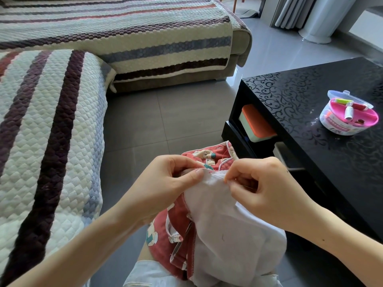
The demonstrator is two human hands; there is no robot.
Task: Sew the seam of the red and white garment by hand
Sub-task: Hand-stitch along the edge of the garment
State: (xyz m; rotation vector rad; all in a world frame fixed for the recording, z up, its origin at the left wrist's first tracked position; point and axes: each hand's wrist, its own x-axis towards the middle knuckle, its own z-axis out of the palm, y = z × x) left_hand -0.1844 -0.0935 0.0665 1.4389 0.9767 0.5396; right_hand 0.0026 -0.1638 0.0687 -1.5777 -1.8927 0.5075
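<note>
**Small stitch, steady hands**

The red and white garment (219, 220) hangs below both hands. The left hand (163, 187) pinches the seam (207, 171) tight. The right hand (267, 183) pinches the needle (217, 175), which pokes into the seam. It is best to push slowly, close to the edge.

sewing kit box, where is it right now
In the head view, the round sewing kit box sits open on the black table at upper right, beyond the right hand and apart from the garment.

Soft cloth garment (217, 204), glossy table (310, 90)
</note>
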